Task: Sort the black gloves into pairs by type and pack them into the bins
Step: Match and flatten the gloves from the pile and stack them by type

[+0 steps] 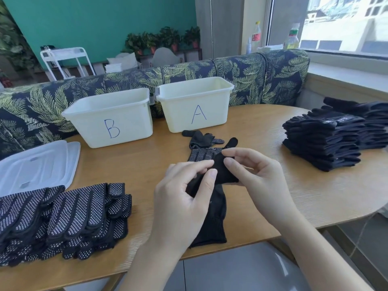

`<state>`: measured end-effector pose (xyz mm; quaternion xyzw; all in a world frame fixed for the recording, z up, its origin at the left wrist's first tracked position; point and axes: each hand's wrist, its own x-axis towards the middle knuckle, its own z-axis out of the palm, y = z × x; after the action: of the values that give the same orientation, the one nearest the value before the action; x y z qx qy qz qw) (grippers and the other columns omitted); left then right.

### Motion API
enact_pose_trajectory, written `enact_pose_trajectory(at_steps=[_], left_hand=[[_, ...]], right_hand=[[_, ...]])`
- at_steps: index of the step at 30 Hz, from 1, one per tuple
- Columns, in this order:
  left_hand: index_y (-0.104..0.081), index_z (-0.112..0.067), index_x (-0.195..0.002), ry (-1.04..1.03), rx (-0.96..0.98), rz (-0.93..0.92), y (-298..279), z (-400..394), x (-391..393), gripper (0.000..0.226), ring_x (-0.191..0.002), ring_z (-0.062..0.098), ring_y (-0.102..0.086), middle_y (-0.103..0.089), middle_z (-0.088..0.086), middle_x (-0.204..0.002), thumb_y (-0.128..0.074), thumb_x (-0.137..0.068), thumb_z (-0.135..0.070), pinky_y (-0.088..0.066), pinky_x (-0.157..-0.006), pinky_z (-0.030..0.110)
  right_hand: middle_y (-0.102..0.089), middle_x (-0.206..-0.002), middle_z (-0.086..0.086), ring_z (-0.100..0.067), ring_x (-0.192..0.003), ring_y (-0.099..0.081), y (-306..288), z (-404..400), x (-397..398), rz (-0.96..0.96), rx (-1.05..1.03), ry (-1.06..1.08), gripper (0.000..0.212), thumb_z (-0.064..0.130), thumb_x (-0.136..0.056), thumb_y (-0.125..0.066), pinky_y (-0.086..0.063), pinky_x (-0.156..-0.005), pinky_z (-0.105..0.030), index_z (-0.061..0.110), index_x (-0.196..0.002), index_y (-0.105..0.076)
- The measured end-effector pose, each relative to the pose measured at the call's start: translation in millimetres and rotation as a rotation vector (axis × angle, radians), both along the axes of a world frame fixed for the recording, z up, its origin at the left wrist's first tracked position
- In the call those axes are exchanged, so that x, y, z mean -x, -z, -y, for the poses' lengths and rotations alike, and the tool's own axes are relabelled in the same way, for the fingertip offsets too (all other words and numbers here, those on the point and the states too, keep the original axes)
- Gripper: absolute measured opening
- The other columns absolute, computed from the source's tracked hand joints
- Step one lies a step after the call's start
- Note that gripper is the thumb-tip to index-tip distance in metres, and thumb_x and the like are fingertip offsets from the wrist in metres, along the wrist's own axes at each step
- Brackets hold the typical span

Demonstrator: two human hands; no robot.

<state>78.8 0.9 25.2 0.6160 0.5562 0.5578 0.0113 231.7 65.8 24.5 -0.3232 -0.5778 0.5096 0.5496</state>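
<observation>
Fingers of the left hand point(184, 198) and right hand point(249, 175) pinched one plain black glove point(214, 208) between them, its cuff trailing toward the person, dotted glove point(202, 153) just beyond.

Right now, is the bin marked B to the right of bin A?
No, bin B stands left of bin A on the table.

Teal painted wall point(100, 19) w/ potted green plants point(165, 38) at back. Navy leaf-print sofa point(262, 70) curves behind oval light-wood table point(262, 185). Bright daylight thru large window point(344, 22) at right.
</observation>
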Motion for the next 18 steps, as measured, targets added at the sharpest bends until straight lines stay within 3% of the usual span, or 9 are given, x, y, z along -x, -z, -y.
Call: enact_pose_trajectory(at_steps=[4, 9, 14, 18], left_hand=[[-0.076, -0.034, -0.111, -0.005, 0.006, 0.052, -7, 8, -8, 0.018, -0.069, 0.016, -0.062, -0.064, -0.012, -0.072, -0.070, -0.095, -0.036, -0.045, -0.064, 0.012], [-0.065, -0.046, -0.125, 0.096, 0.163, 0.198, -11, 20, -25, 0.032, -0.057, 0.010, -0.066, -0.068, -0.008, -0.059, -0.060, -0.094, -0.048, -0.047, -0.061, 0.011], [-0.041, -0.054, -0.145, 0.191, 0.344, 0.281, -11, 25, -34, 0.050, -0.055, 0.012, -0.069, -0.074, -0.009, -0.069, -0.051, -0.096, -0.054, -0.054, -0.063, 0.021], [-0.036, -0.059, -0.147, 0.187, 0.325, 0.332, -5, 19, -34, 0.053, -0.065, 0.022, -0.071, -0.074, -0.023, -0.097, -0.051, -0.096, -0.059, -0.058, -0.056, 0.040]], right_hand=[[-0.076, -0.092, -0.010, -0.019, -0.081, -0.074, -5, 3, 5, -0.078, -0.027, 0.051, 0.016, 0.005, -0.090, -0.073, -0.060, -0.069, -0.026, 0.017, -0.100, -0.076], [-0.076, -0.087, -0.011, -0.032, -0.088, -0.073, -7, 8, 9, -0.064, -0.052, 0.061, 0.021, 0.008, -0.093, -0.072, -0.060, -0.075, -0.025, 0.023, -0.107, -0.072], [-0.079, -0.087, 0.001, -0.022, -0.080, -0.077, -10, 11, 9, -0.037, -0.079, 0.051, 0.029, 0.009, -0.096, -0.067, -0.063, -0.079, -0.038, 0.024, -0.121, -0.067], [-0.080, -0.092, -0.002, -0.023, -0.085, -0.077, -9, 10, 10, -0.063, -0.078, 0.035, 0.030, 0.006, -0.097, -0.064, -0.062, -0.075, -0.029, 0.022, -0.122, -0.067]])
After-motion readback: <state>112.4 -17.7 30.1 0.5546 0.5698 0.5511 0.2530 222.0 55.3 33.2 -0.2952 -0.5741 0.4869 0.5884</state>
